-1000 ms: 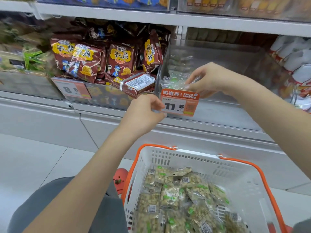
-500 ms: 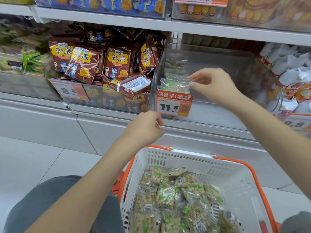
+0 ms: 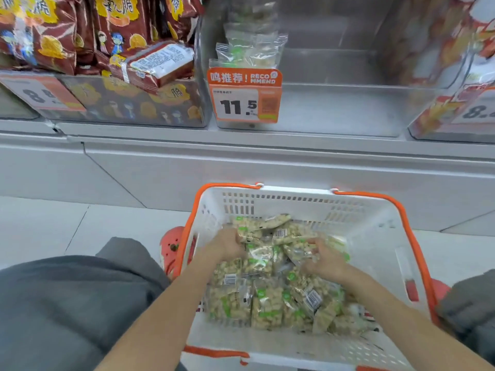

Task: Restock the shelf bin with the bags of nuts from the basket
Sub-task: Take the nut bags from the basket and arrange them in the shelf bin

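Our left hand and right hand clutch crinkly clear bags of nuts in the slotted white plastic basket; fingertips buried. Clear shelf bin: few bags, blurred.

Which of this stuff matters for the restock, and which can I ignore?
Job:
bags of nuts
basket
shelf bin
left hand
right hand

Ignore:
red snack bags
11.5 price tag
white packs, far right

White basket — orange rim; green-marked nut bags; orange price tag
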A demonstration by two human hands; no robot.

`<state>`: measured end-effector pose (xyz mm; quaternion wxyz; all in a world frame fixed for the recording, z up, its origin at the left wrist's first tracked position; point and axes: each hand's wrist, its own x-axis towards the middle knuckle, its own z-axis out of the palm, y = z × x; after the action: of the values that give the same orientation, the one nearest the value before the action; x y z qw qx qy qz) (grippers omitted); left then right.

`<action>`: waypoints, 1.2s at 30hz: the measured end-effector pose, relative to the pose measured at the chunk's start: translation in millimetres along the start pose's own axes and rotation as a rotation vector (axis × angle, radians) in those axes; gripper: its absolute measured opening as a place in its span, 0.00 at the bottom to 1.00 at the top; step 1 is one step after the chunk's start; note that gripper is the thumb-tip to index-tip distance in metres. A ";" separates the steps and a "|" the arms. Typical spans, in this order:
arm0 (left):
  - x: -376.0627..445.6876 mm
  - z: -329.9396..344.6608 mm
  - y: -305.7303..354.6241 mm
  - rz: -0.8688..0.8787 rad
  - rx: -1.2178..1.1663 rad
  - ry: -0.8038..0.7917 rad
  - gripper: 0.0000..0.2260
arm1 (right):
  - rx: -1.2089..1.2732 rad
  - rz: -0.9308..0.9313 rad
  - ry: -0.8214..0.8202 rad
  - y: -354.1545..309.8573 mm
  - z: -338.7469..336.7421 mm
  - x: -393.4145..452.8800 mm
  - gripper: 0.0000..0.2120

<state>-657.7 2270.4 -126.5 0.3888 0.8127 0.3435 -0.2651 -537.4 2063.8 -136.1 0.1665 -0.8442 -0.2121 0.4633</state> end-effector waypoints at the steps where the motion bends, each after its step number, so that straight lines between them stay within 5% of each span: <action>1: 6.8 9.5 -1.6 -0.027 -0.110 0.058 0.11 | 0.045 0.002 0.059 2.2 0.7 8.2 0.31; 6: 52.9 11.8 6.5 -0.298 -0.594 0.300 0.19 | 0.613 0.225 0.183 -9.2 -9.0 60.7 0.25; 10: 71.9 18.8 -5.9 -0.393 -0.463 0.261 0.23 | 0.826 0.361 0.087 -21.0 0.8 97.7 0.23; 13: 79.5 21.7 -18.3 -0.400 -0.406 0.246 0.27 | 0.938 0.395 0.156 -22.3 14.6 110.6 0.30; 16: 86.9 19.4 -30.0 -0.418 -0.506 0.102 0.36 | 1.035 0.400 0.184 -17.0 17.1 107.8 0.25; 22: 66.9 20.5 -21.9 -0.416 -0.653 -0.180 0.21 | 1.020 0.322 0.089 -11.8 0.4 68.1 0.30; 29: 18.4 -21.3 20.4 -0.325 -0.304 -0.259 0.19 | 0.673 0.117 -0.065 -12.1 -50.7 2.8 0.28; 36: -49.7 -87.0 78.8 -0.111 -0.202 -0.272 0.03 | 0.480 -0.155 -0.038 -45.5 -114.2 -70.0 0.19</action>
<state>-614.2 2287.3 -7.9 0.4960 0.7059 0.3572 -0.3579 -482.9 2057.1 -5.8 0.3933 -0.7528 -0.1634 0.5019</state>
